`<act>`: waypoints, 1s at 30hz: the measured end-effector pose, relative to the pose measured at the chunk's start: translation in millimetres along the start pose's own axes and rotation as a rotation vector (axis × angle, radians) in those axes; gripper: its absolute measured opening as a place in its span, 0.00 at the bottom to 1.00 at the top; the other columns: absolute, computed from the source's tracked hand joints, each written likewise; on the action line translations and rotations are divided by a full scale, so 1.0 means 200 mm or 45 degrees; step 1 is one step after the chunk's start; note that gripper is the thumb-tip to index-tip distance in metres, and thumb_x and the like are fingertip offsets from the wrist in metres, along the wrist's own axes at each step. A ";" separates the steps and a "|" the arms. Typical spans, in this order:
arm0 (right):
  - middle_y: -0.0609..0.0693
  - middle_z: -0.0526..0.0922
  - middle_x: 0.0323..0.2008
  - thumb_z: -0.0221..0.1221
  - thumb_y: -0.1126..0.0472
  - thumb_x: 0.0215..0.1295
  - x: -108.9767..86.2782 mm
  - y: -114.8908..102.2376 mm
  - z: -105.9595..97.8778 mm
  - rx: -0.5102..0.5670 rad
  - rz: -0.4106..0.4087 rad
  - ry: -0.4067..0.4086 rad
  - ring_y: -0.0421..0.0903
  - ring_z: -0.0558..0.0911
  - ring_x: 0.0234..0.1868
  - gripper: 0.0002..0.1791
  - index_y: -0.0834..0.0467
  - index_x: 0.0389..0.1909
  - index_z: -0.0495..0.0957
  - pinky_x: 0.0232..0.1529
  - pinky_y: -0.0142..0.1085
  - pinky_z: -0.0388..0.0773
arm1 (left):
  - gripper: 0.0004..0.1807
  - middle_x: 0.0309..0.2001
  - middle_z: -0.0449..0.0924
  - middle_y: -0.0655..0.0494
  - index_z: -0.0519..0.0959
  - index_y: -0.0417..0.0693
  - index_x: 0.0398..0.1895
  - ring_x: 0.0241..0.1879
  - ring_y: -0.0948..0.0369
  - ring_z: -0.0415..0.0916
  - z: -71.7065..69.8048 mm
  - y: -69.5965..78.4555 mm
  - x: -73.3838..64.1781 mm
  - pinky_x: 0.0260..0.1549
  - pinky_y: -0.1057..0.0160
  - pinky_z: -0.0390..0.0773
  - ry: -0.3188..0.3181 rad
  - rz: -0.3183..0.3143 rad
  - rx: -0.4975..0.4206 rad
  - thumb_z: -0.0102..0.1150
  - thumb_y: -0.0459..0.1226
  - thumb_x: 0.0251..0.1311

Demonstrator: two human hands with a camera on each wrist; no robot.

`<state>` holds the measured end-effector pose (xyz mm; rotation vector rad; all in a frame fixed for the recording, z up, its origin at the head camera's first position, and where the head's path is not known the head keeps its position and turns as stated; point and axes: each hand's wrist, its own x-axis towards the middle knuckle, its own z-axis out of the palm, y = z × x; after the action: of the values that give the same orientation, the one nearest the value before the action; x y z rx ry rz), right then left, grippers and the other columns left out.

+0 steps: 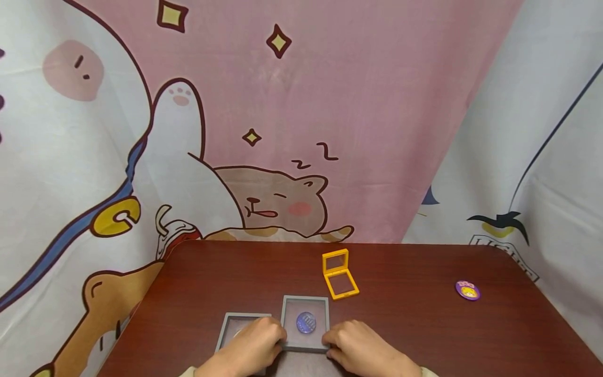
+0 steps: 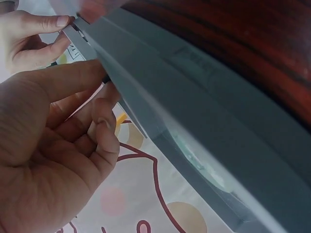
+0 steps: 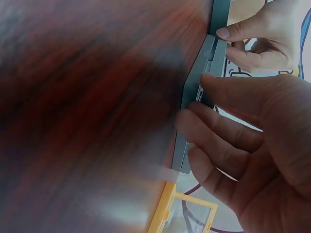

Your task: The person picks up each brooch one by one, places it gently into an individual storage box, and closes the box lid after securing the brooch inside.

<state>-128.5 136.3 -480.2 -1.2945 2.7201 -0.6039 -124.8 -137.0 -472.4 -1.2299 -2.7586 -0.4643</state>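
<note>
The grey frame around the blue disc lies, in my remote view, between left hand and right hand, each pinching a near corner (nearly square, it shows no long axis), neither nearer.

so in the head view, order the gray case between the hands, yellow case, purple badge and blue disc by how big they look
1. Gray case
2. Yellow case
3. Purple badge and blue disc: too alike to rank, and differing nearness makes it unsure
</note>
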 end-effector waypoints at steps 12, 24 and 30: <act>0.30 0.68 0.19 0.69 0.67 0.64 0.01 0.01 0.00 0.048 -0.061 0.008 0.24 0.67 0.22 0.15 0.47 0.23 0.78 0.22 0.20 0.63 | 0.12 0.20 0.79 0.69 0.85 0.53 0.19 0.23 0.77 0.66 0.00 0.00 0.00 0.21 0.76 0.68 -0.047 -0.076 -0.075 0.75 0.27 0.52; 0.32 0.71 0.17 0.72 0.65 0.60 0.00 0.00 0.02 -0.101 -0.077 0.054 0.23 0.65 0.20 0.14 0.47 0.22 0.80 0.20 0.21 0.62 | 0.19 0.14 0.69 0.73 0.77 0.56 0.11 0.19 0.77 0.56 0.03 -0.01 0.00 0.19 0.77 0.63 0.002 -0.036 -0.047 0.74 0.26 0.47; 0.30 0.71 0.20 0.71 0.62 0.64 0.00 0.00 0.01 -0.013 -0.036 0.008 0.25 0.67 0.23 0.09 0.48 0.28 0.83 0.24 0.22 0.65 | 0.15 0.18 0.77 0.71 0.83 0.54 0.16 0.21 0.78 0.63 0.01 0.00 0.00 0.21 0.77 0.67 -0.045 -0.071 -0.076 0.75 0.28 0.52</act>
<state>-127.0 136.1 -480.9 -1.3379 2.7180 -0.5984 -124.8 -136.1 -473.7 -1.1870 -2.8350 -0.5383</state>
